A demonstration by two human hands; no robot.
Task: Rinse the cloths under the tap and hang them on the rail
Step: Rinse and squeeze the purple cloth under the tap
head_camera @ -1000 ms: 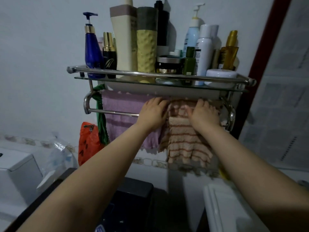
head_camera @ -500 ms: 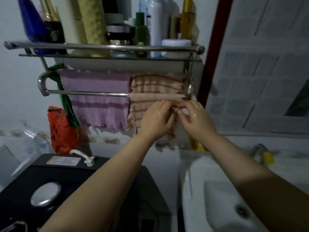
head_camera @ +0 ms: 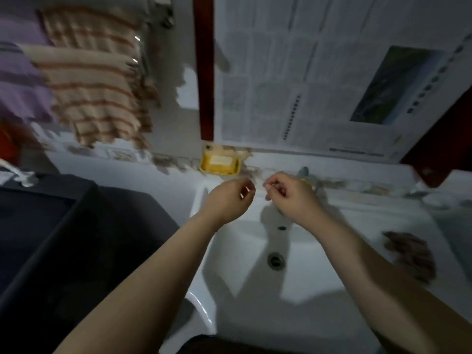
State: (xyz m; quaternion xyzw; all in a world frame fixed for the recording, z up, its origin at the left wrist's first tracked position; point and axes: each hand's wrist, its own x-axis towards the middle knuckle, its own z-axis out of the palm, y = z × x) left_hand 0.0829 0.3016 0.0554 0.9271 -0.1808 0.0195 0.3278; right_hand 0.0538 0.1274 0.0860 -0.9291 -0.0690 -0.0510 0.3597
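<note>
1. The white sink fills the lower middle of the frame, its basin holding nothing but the drain. It is the right place to work, so the person does well to keep the next cloth low inside it and stop water splashing onto the black appliance at lower left.
2. Two cloths hang at upper left: a tan striped cloth and, beside it at the frame edge, a purple cloth. The rail itself is hard to make out there. They look done and are best left undisturbed.
3. A brown cloth lies crumpled on the sink rim at right, well apart from both hands. By judgement it is the next to rinse; the nearer hand should lift it whole, not drag it.
4. The left hand and right hand hover over the back of the basin at centre, fingers loosely curled, grasping nothing.
5. The tap peeks out just behind the right hand, mostly hidden; that hand is placed to turn it, gently, for a steady stream.
6. A yellow soap dish sits on the wall ledge above, just clear of the hands.
</note>
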